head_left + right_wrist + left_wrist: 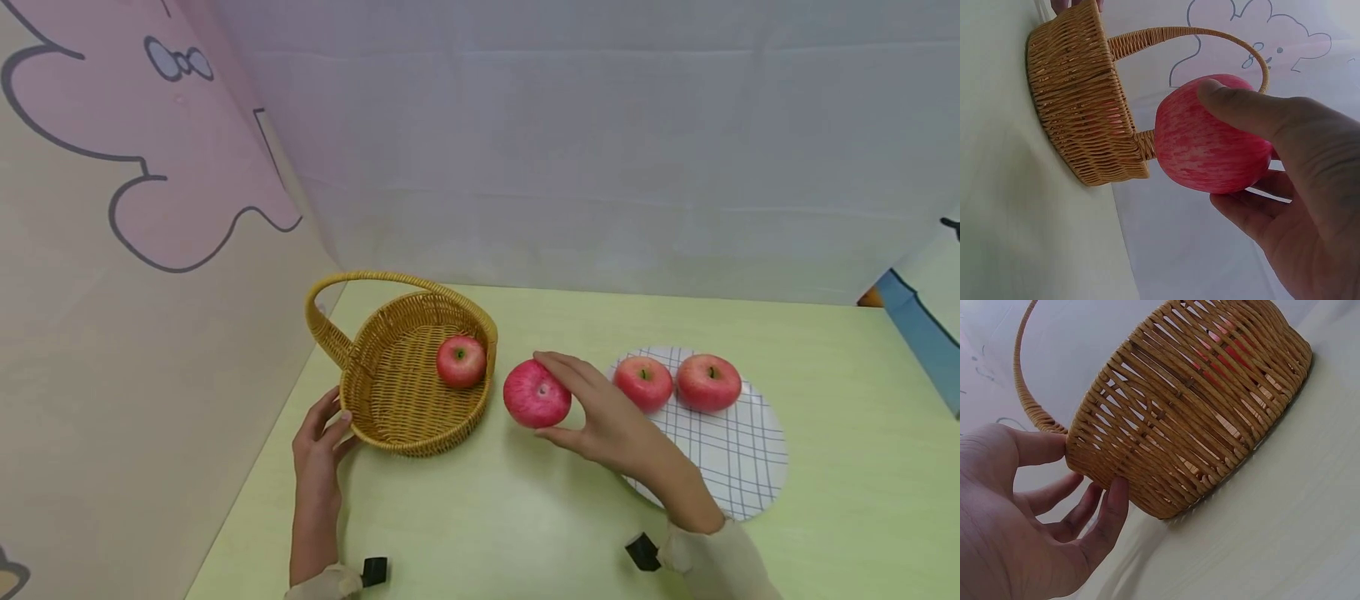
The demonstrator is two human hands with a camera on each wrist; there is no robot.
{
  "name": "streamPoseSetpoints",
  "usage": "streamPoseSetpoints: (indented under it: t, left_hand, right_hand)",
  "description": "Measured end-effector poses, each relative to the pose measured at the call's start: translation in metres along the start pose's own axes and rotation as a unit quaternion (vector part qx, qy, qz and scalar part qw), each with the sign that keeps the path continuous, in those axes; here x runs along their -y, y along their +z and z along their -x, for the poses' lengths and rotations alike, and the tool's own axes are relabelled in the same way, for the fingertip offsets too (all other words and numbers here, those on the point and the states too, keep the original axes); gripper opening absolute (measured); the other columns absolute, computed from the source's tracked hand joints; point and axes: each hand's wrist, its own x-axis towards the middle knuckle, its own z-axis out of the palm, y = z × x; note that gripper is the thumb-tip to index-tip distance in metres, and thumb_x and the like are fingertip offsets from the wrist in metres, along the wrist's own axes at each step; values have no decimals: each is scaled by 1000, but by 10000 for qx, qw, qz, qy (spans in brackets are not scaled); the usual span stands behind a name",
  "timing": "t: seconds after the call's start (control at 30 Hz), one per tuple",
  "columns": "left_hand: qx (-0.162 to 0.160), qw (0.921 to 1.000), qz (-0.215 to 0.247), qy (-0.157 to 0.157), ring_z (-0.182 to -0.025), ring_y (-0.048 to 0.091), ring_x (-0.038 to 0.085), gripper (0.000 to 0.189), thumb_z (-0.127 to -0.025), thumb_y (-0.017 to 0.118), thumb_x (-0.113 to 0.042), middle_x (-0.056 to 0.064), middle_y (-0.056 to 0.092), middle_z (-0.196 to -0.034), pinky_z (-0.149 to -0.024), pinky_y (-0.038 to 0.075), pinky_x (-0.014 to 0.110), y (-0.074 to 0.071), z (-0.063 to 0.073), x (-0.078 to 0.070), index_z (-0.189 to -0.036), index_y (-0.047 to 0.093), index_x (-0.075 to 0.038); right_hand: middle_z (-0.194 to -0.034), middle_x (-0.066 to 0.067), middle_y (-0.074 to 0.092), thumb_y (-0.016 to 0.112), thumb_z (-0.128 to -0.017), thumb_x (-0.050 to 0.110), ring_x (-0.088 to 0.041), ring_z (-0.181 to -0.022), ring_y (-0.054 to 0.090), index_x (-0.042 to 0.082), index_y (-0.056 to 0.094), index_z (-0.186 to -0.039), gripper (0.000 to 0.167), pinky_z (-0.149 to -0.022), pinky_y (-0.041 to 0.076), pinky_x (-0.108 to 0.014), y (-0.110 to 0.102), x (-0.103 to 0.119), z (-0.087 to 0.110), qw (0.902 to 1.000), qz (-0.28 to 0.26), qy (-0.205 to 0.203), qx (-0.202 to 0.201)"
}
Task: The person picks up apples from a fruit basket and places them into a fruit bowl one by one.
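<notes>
A red apple (537, 393) is gripped between the thumb and fingers of my right hand (618, 425), raised just right of the wicker basket (408, 446). The right wrist view shows this apple (1210, 137) in front of the basket's arched handle (1210, 31). Inside the basket, a second apple (461, 362) lies against the right wall. My left hand (322, 437) holds the basket's left side. Its thumb and curled fingertips touch the woven wall (1166, 412) in the left wrist view.
On the right stands a white plate (750, 467) with a blue grid pattern. Two apples, one on the left (643, 384) and one on the right (708, 382), sit toward its back. Pale cloth walls (600, 167) enclose the light table (480, 525) at the back and left.
</notes>
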Motion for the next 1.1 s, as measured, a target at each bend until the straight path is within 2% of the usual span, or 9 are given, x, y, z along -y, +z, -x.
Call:
streamPoseSetpoints:
  t: [0.23, 0.47, 0.67, 0.9, 1.1]
  left_hand:
    - [4, 10000, 47, 46, -116, 60, 9, 47, -106, 61, -18, -2, 54, -137, -83, 59, 21, 0, 0, 1, -152, 54, -20]
    - [-3, 10000, 61, 38, -115, 60, 9, 48, -106, 62, -19, -3, 54, -136, -83, 59, 21, -1, 0, 1, -152, 53, -19]
    - [1, 10000, 80, 35, -116, 60, 9, 47, -106, 62, -19, -2, 54, -136, -83, 59, 21, -1, 0, 1, -152, 53, -19]
    - [16, 10000, 82, 16, -115, 60, 9, 48, -105, 62, -19, -2, 54, -135, -83, 59, 22, -1, -1, 1, -152, 53, -19]
    - [22, 10000, 53, -6, -115, 60, 9, 48, -105, 62, -19, -2, 54, -135, -84, 59, 22, 0, 0, 0, -152, 53, -19]
  right_hand:
    - [-156, -7, 52, 92, -80, 26, -28, -143, 50, 14, 44, -158, 92, -108, 54, -49, -6, -11, 15, 9993, 236, 231, -192]
    - [-154, -8, 53, 93, -79, 19, -28, -137, 51, 14, 43, -158, 94, -94, 61, -50, -11, -22, 31, 9974, 407, 335, -500]
    - [-151, -10, 54, 93, -78, 16, -30, -135, 50, 15, 43, -158, 95, -91, 61, -54, -15, -26, 43, 9944, 534, 502, -766]
    - [-148, -14, 55, 97, -70, 11, -32, -132, 50, 10, 47, -155, 98, -86, 62, -57, -20, -29, 56, 9862, 847, 658, -1265]
    - [-147, -21, 54, 97, -68, 7, -38, -131, 49, 6, 47, -154, 100, -82, 60, -64, -24, -31, 71, 9785, 900, 943, -1599]
